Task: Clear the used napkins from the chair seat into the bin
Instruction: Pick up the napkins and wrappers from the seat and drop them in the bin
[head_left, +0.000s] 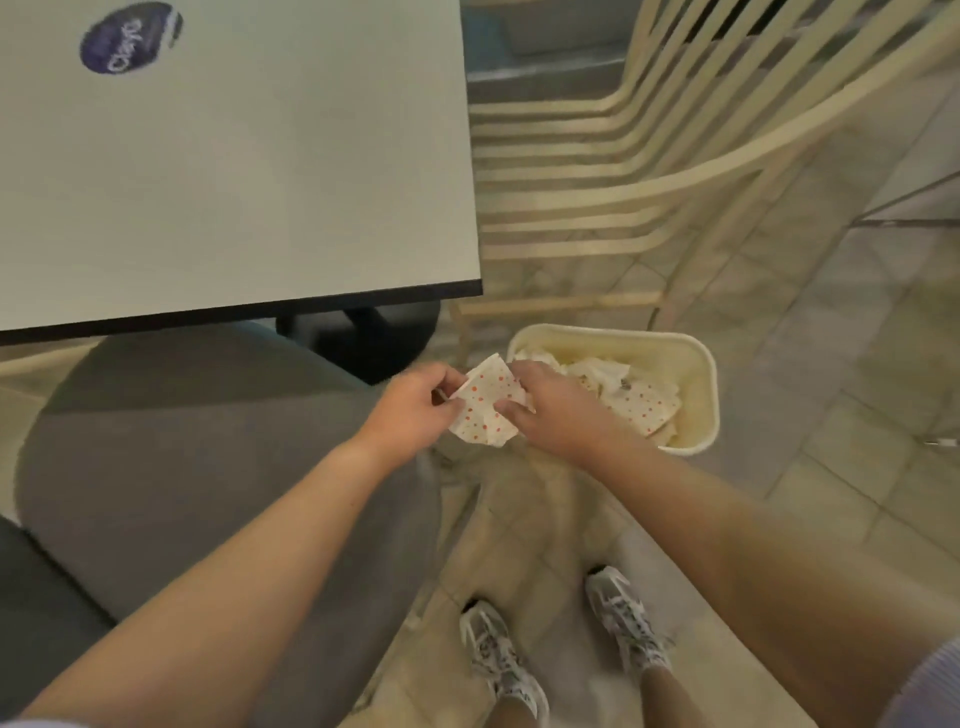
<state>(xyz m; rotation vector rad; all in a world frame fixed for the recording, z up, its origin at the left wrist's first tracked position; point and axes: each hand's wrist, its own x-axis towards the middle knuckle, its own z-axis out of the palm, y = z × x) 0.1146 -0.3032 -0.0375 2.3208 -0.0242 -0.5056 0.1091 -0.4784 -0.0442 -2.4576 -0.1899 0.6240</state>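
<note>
Between the two hands, above the tiled floor (810, 395), a white napkin (485, 410) with small red dots is held up in the air. Left hand (415, 405) pinches its left edge, thumb and curled fingers closed on the paper; right hand (550, 410) grasps the right edge the same way, so each grip is clenched on the same napkin. It hangs slightly crumpled, its upper corner pointing up and away from the person.

Just right of the grip and a little beyond it stands a cream plastic bin (701, 384) on the floor. Inside it lie other napkins (634, 400), crumpled, some white and some with the same red dots. The held napkin is near the bin's left rim, partly over it as seen from above, but whether it is truly over the opening cannot be told.

Left of the grip and below it lies a grey padded chair seat (182, 447), rounded at its edge. Beyond that, up and to the left, a white tabletop (260, 171) with a dark edge carries a blue oval sticker (130, 36). Beyond the bin stands a pale slatted wooden chair (597, 171). Nearer the person than the grip, two grey and white trainers (561, 644) stand on the tiles.
</note>
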